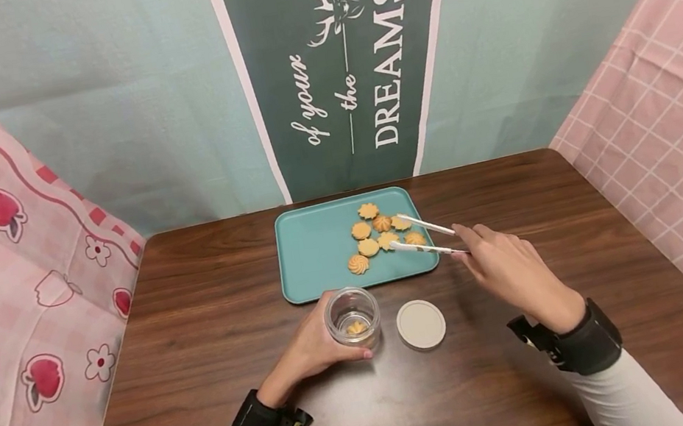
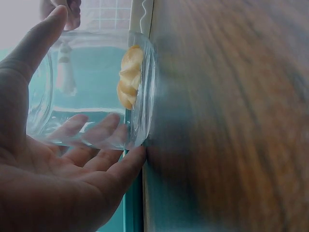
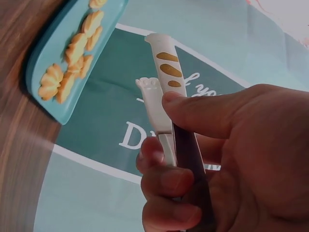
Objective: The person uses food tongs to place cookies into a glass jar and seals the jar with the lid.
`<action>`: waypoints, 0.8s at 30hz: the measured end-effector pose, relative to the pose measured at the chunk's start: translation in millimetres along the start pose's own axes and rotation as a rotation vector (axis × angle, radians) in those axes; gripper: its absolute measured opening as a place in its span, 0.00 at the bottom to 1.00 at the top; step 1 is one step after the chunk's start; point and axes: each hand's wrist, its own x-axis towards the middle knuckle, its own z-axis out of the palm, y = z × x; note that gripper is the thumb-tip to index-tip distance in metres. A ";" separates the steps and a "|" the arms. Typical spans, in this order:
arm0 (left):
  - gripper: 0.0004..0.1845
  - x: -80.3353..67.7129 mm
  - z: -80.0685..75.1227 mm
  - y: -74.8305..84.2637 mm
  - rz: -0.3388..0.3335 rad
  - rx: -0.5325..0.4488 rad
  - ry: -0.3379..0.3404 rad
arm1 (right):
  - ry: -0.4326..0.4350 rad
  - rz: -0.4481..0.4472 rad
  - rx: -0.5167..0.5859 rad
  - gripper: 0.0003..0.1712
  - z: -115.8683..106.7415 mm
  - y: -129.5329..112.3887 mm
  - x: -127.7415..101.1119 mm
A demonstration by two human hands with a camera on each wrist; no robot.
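Note:
A teal tray at the back of the wooden table holds several small flower-shaped cookies. My right hand grips white tongs, whose tips spread over the cookies at the tray's right side. In the right wrist view my fingers pinch the tongs, with the tray and cookies beyond. My left hand holds a clear glass jar standing in front of the tray, one cookie on its bottom. The left wrist view shows the jar in my palm and that cookie.
A round white lid lies flat on the table just right of the jar. Pink patterned cloth hangs at the left and pink checked cloth at the right. A green banner hangs behind the table.

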 end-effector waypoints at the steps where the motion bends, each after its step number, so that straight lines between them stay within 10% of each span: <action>1: 0.54 0.0 0.1 -0.1 0.000 -0.002 0.000 | -0.005 0.005 0.000 0.26 0.5 1.1 0.7; 24: 0.54 -1.1 -1.0 1.1 -0.004 -0.016 -0.003 | -0.106 0.112 -0.016 0.23 25.0 27.4 9.3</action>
